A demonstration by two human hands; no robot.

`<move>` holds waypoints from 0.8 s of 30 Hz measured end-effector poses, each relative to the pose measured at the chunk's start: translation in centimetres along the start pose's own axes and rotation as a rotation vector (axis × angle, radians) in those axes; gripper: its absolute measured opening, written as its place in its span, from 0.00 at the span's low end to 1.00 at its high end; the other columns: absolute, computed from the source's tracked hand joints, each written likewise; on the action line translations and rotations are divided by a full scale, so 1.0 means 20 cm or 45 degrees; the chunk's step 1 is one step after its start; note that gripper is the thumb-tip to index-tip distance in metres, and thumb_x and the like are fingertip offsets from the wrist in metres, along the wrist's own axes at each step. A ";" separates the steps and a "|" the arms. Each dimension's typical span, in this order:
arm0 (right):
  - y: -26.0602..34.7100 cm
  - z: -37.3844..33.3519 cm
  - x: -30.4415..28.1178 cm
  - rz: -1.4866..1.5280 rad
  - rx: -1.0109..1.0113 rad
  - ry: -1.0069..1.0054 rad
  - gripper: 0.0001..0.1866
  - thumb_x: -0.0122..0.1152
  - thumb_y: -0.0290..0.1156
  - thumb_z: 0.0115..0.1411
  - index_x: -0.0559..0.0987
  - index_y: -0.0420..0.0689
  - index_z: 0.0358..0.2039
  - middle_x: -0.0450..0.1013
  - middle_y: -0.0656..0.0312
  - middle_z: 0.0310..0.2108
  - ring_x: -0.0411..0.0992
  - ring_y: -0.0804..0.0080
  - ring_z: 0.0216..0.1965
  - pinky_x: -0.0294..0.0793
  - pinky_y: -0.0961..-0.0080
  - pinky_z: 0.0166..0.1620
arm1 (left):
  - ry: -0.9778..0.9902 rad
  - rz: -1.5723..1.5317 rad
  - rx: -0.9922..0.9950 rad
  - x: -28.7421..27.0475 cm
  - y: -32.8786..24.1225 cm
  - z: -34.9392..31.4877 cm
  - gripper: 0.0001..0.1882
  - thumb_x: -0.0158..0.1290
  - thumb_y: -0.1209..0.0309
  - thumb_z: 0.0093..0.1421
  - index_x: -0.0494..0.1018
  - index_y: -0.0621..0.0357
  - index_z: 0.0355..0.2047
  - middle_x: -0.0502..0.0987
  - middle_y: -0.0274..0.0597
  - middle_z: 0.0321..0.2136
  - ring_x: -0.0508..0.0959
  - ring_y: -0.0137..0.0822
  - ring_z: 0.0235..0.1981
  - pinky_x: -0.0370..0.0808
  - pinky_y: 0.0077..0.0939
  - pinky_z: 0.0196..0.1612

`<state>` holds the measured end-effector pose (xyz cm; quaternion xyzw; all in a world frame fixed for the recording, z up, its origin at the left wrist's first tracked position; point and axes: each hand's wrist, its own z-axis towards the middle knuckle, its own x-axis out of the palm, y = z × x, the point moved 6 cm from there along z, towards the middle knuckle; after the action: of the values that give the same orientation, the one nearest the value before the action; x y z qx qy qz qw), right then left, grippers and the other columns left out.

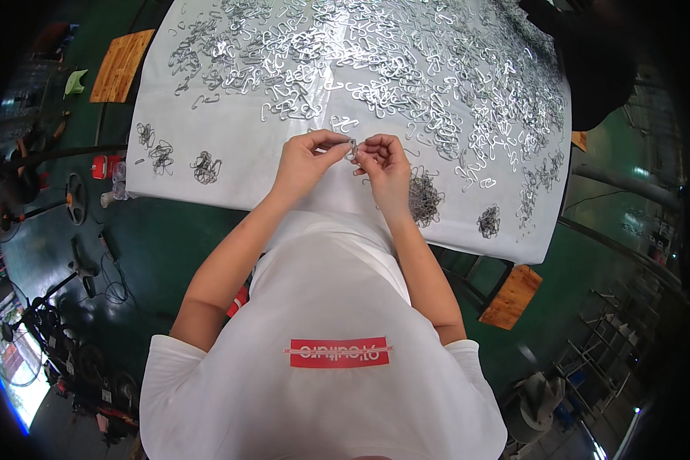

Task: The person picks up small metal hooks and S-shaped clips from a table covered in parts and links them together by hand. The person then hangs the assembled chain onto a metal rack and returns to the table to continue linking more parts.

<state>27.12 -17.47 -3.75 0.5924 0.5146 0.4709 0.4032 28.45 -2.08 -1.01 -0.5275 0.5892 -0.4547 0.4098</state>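
Both bare forearms rise from six o'clock and converge over the near edge of the white-covered table [207,188]. The left hand [308,157] and right hand [383,161] meet fingertip to fingertip, each pinched closed on one small bent silver wire hook [352,146]. At four o'clock of the right hand lies a dark tangled bundle of hooks [424,196]. Toward twelve o'clock spreads a wide scatter of shiny loose hooks [376,69].
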 end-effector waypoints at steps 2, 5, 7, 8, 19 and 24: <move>0.02 0.00 0.00 -0.104 -0.051 0.014 0.11 0.59 0.19 0.58 0.69 0.38 0.40 0.73 0.61 0.34 0.75 0.77 0.32 0.76 0.84 0.30 | -0.033 0.030 -0.006 0.01 -0.01 0.00 0.09 0.59 0.72 0.56 0.80 0.62 0.35 0.80 0.37 0.27 0.77 0.22 0.29 0.72 0.16 0.32; 0.04 -0.02 0.02 -0.311 -0.161 0.028 0.10 0.59 0.20 0.58 0.70 0.38 0.40 0.73 0.61 0.34 0.75 0.79 0.33 0.76 0.85 0.30 | -0.096 0.053 0.016 0.02 -0.02 0.01 0.08 0.59 0.72 0.56 0.80 0.60 0.35 0.80 0.35 0.28 0.77 0.22 0.28 0.71 0.17 0.31; 0.05 -0.01 0.01 -0.389 -0.247 0.033 0.09 0.59 0.21 0.58 0.71 0.38 0.39 0.74 0.63 0.33 0.75 0.80 0.33 0.75 0.85 0.29 | -0.130 0.073 0.061 0.02 -0.02 0.00 0.07 0.59 0.73 0.55 0.80 0.59 0.35 0.80 0.34 0.29 0.76 0.22 0.28 0.71 0.17 0.30; 0.04 0.00 -0.02 -0.457 -0.221 0.010 0.08 0.59 0.21 0.58 0.72 0.39 0.39 0.74 0.63 0.33 0.75 0.79 0.33 0.75 0.84 0.30 | -0.139 0.090 0.094 0.03 -0.02 0.00 0.07 0.58 0.73 0.55 0.80 0.58 0.35 0.80 0.34 0.30 0.76 0.23 0.28 0.71 0.17 0.30; -0.10 0.20 -0.50 -1.920 -0.265 -0.006 0.11 0.65 0.35 0.52 0.76 0.42 0.29 0.73 0.57 0.30 0.74 0.56 0.34 0.72 0.65 0.35 | -0.173 0.122 0.349 0.02 0.02 0.04 0.07 0.58 0.76 0.55 0.80 0.56 0.35 0.80 0.35 0.32 0.75 0.23 0.28 0.70 0.18 0.31; -0.04 0.16 -0.38 -1.530 -0.192 0.065 0.09 0.61 0.33 0.56 0.77 0.41 0.33 0.73 0.60 0.29 0.71 0.68 0.28 0.69 0.71 0.34 | -0.139 0.151 0.321 0.04 0.03 0.01 0.08 0.58 0.76 0.55 0.79 0.57 0.36 0.80 0.36 0.32 0.77 0.26 0.29 0.71 0.18 0.31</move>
<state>29.80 -24.91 -6.35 0.1567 0.7337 0.2099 0.6269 28.45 -2.94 -1.58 -0.4600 0.5344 -0.4706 0.5304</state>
